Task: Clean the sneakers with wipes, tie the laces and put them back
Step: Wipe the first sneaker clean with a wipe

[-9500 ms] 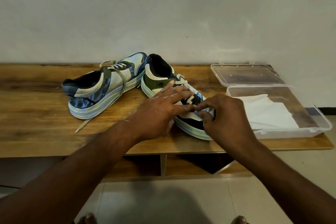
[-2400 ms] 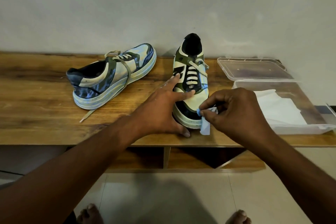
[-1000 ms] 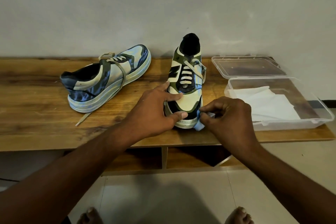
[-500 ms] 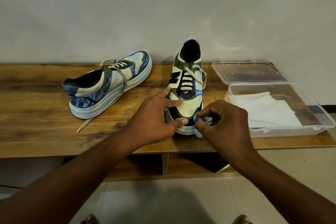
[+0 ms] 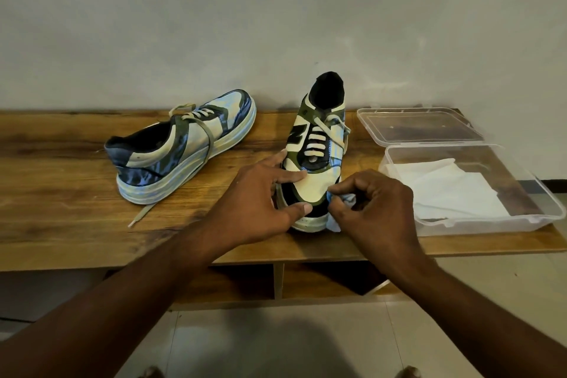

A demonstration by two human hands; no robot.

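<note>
Far left on the wooden bench (image 5: 61, 193) we log the blue-toned sneaker (image 5: 181, 150), lying at an angle with its heel toward us and toe toward the wall. Its laces are untied; one loose lace end (image 5: 142, 215) trails onto the wood in front of the sole.

Next rightward, our left hand (image 5: 260, 202) grasps the toe of the green and cream sneaker (image 5: 316, 156): forefinger laid across the cream toe panel, thumb curled against the front of the sole. This shoe stands upright, toe toward us, heel near the wall, laces loose.

Just beside it, our right hand (image 5: 374, 209) pinches a crumpled wipe (image 5: 345, 205) between thumb and curled fingers, the wipe touching the shoe's right front edge.

Further right, a clear plastic container (image 5: 546, 209) sits near the bench edge with white wipes (image 5: 451, 190) lying flat inside. Its clear lid (image 5: 420, 126) lies behind it, near the wall.
</note>
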